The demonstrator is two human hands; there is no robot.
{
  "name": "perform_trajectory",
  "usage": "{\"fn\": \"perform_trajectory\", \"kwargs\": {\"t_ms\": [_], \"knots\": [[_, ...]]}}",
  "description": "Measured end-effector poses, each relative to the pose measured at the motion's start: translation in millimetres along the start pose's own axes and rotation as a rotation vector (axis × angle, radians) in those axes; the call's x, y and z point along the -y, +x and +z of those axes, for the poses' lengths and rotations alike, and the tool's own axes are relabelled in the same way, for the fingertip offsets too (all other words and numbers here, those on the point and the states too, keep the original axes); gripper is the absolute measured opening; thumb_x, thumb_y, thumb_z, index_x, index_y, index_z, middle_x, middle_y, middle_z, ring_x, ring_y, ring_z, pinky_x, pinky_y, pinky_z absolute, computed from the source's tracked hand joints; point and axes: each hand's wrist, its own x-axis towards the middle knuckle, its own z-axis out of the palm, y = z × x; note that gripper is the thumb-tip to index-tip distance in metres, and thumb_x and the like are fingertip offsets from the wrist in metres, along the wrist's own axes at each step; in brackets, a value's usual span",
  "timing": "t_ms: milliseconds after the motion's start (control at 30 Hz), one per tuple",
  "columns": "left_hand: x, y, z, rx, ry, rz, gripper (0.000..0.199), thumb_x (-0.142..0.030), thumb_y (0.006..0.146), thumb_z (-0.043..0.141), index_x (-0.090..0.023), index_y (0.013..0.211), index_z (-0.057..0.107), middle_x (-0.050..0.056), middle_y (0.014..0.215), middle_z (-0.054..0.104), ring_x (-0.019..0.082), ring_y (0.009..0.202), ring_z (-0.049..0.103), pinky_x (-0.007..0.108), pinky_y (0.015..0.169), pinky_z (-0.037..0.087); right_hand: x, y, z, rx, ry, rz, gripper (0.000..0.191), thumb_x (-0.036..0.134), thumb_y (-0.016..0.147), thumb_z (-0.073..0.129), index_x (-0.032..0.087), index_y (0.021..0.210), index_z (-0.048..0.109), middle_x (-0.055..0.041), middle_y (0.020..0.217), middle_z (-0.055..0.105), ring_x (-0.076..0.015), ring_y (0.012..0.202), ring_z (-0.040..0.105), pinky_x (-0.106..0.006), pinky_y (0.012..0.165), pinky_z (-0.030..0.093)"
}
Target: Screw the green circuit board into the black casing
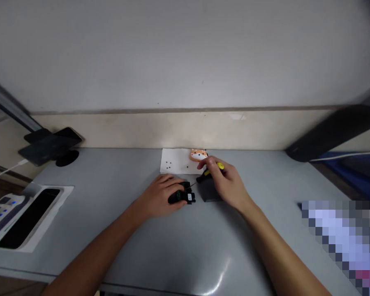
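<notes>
Work looks midway: left hand (160,196) presses a small black part (181,197) onto the grey worktop (172,255), right hand (226,183) grips a yellow-handled screwdriver (214,168) over a dark block (208,192); loose screws (168,165) wait on white paper (175,162)

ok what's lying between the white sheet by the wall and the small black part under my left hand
In the head view, only bare grey table separates the white sheet from the black part under the left hand.
</notes>
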Motion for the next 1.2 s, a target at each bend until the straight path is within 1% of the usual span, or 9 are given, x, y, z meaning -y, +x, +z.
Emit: {"fn": "perform_trajectory", "kwargs": {"t_ms": [100,433,633,767,900,967,1067,1133,1200], "knots": [[-0.2,-0.2,-0.2,0.003,-0.007,0.001,0.022,-0.034,0.089,0.072,-0.027,0.109,0.070,0.000,0.129,0.069,0.024,0.118,0.059,0.042,0.105,0.049,-0.6,-0.7,0.1,-0.026,-0.017,-0.012,0.049,0.061,0.100,0.042,0.022,0.086,0.068,0.0012,0.063,0.048,-0.0151,0.058,0.046,-0.029,0.058,0.037],[2.3,-1.9,2.5,-0.015,-0.006,0.013,0.024,-0.033,0.088,0.073,-0.026,0.111,0.070,0.002,0.130,0.069,0.024,0.121,0.057,0.042,0.106,0.048,-6.1,2.3,-2.8,0.004,-0.001,-0.015,0.047,0.059,0.100,0.044,0.021,0.081,0.065,0.0004,0.069,0.057,-0.0156,0.064,0.051,-0.028,0.061,0.039],[0.2,-2.8,2.2,0.009,0.007,0.009,0.024,-0.035,0.091,0.071,-0.027,0.114,0.070,0.002,0.135,0.066,0.025,0.124,0.056,0.045,0.108,0.047,-13.0,7.4,-7.7,-0.178,0.029,0.025,0.056,0.065,0.098,0.043,0.020,0.071,0.064,-0.0017,0.064,0.055,-0.0165,0.060,0.049,-0.030,0.058,0.037],[-2.4,-0.9,4.4,0.032,0.003,-0.010,0.025,-0.036,0.092,0.070,-0.026,0.115,0.069,0.002,0.136,0.066,0.025,0.124,0.057,0.046,0.108,0.047,-14.8,11.1,-11.0,-0.319,0.039,0.031,0.055,0.066,0.097,0.042,0.021,0.076,0.066,-0.0008,0.061,0.051,-0.0165,0.057,0.046,-0.030,0.056,0.036],[-7.7,5.8,10.7,0.037,0.024,-0.013,0.024,-0.039,0.093,0.069,-0.026,0.113,0.069,0.003,0.135,0.066,0.026,0.124,0.057,0.046,0.108,0.046,-21.7,14.7,-7.0,-0.354,-0.028,0.042,0.050,0.064,0.098,0.043,0.022,0.087,0.067,0.0006,0.063,0.051,-0.0159,0.059,0.046,-0.029,0.058,0.036],[-12.0,7.6,10.0,-0.005,0.042,0.001,0.025,-0.041,0.093,0.068,-0.026,0.114,0.068,0.005,0.137,0.064,0.026,0.124,0.057,0.047,0.107,0.046,-26.9,15.9,-3.1,-0.342,-0.023,0.048,0.050,0.064,0.099,0.043,0.021,0.089,0.067,0.0003,0.066,0.054,-0.0158,0.060,0.047,-0.030,0.059,0.036],[-18.3,1.5,-5.8,-0.156,0.051,0.079,0.017,-0.035,0.096,0.063,-0.025,0.109,0.068,0.006,0.132,0.066,0.024,0.116,0.061,0.045,0.101,0.049,-34.4,16.9,1.8,-0.313,-0.001,0.057,0.051,0.064,0.098,0.044,0.021,0.089,0.068,-0.0003,0.068,0.057,-0.0164,0.062,0.049,-0.030,0.060,0.037],[-20.4,-9.2,-25.5,-0.265,0.052,0.152,0.012,-0.027,0.099,0.056,-0.026,0.099,0.068,0.003,0.115,0.071,0.020,0.101,0.066,0.042,0.094,0.051,-38.0,17.0,3.8,-0.301,0.000,0.066,0.051,0.064,0.098,0.044,0.021,0.089,0.068,-0.0005,0.069,0.058,-0.0170,0.064,0.050,-0.030,0.061,0.038],[-20.5,-21.2,-45.4,-0.235,0.068,0.066,0.015,-0.031,0.101,0.054,-0.027,0.102,0.069,0.004,0.116,0.070,0.020,0.102,0.066,0.041,0.095,0.053,-40.1,17.0,4.9,-0.297,0.012,0.071,0.051,0.064,0.098,0.043,0.021,0.089,0.068,-0.0010,0.072,0.060,-0.0175,0.067,0.052,-0.030,0.063,0.039]]}}
